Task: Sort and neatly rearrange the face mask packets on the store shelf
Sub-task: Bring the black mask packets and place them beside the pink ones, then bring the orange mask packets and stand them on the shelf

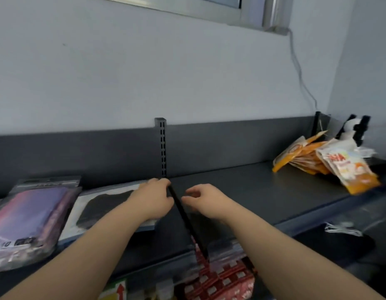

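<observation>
Head view: so the left hand [153, 198] is lying on the black mask packet [105, 206], fingers curled down over its right edge, right up against the thin black divider [183, 215]. Honestly can't tell if it's gripping the packet, the divider or just resting there. The right hand [203, 200] hangs just on the other side of the divider, fingers loosely curled with nothing in them.

The packet lies flat on the shelf [241, 191], its back edge near the rear panel by the slotted post [160, 146]. The purple packets [25, 217] sit just to its left, touching or nearly, and stick out past the shelf's front edge.

Right of the divider it's bare shelf, plenty of room, until the orange pouches [313, 161] slumped in the far right corner with a plush toy [350, 131] behind them. Red packs [220, 280] show on the lower shelf.
</observation>
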